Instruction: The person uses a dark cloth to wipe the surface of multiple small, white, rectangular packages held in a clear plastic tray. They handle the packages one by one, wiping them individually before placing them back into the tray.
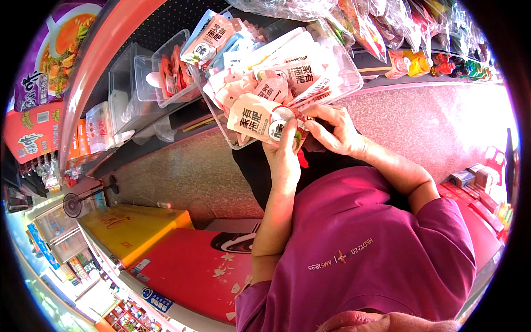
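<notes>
A beige snack packet [251, 115] with dark printing and a round picture lies tilted over the near edge of a clear plastic bin [355, 83]. My left hand [283, 160] grips its near right part, the thumb pressed on its face. At the packet's right end, my right hand [340, 133] pinches the edge between thumb and fingers. Both hands are close together, and the fingers underneath are hidden. Inside the bin are several similar small packets, with pink packets [235, 88] on the left and white-and-pink packets [301, 72] on the right.
Left of the bin, a clear tub [163, 50] of red packets stands on the dark shelf beside other clear tubs. Bagged goods [381, 22] fill the shelf at upper right. A red chest [188, 271], a yellow box [130, 227] and a fan [72, 205] stand at lower left.
</notes>
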Available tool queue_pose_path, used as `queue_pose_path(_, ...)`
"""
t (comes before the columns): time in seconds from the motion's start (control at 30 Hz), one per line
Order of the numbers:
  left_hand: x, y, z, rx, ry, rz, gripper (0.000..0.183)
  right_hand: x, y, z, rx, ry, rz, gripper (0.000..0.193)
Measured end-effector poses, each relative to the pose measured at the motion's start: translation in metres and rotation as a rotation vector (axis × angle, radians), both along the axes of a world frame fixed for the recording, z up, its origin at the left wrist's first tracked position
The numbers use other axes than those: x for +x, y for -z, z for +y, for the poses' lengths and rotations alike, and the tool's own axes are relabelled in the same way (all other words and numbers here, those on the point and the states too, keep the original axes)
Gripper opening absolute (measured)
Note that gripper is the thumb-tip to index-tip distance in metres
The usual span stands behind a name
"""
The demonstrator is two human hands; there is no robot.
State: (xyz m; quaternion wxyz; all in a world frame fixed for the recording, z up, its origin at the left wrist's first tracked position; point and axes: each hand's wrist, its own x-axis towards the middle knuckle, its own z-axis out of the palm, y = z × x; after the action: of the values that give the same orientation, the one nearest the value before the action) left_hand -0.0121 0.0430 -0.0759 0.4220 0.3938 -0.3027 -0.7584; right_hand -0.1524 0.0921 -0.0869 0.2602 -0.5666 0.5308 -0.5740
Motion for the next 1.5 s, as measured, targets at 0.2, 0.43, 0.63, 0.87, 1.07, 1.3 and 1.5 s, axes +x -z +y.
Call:
queue_pose_path(0.2,0.001,0.003,-0.001,-0.027,0.006,0.023,0.027,0.001,-0.002,0.0,-0.007,0.008,0.039,0.017)
queue_pose_path(0.43,0.004,0.007,-0.002,-0.049,0.033,0.01,0.025,0.0,-0.004,0.001,0.011,0.0,0.045,0.017)
queue_pose_path(0.63,0.002,0.007,-0.002,-0.078,0.023,-0.037,0.023,0.0,-0.002,0.001,0.002,-0.003,0.035,0.017)
queue_pose_path(0.87,0.003,0.008,-0.002,-0.041,0.008,-0.034,0.025,0.0,0.0,0.002,0.025,-0.017,0.019,0.02)
queue_pose_path(1.07,0.003,0.006,-0.001,-0.065,0.017,-0.016,0.025,0.0,-0.002,0.001,-0.009,0.0,0.038,0.017)
queue_pose_path(1.3,0.001,0.001,0.0,-0.058,0.016,-0.032,0.023,-0.001,-0.001,0.001,-0.027,-0.014,0.039,0.018)
queue_pose_path(1.5,0.0,0.002,0.0,-0.079,0.011,-0.016,0.02,-0.001,0.002,0.001,-0.032,-0.011,0.05,0.018)
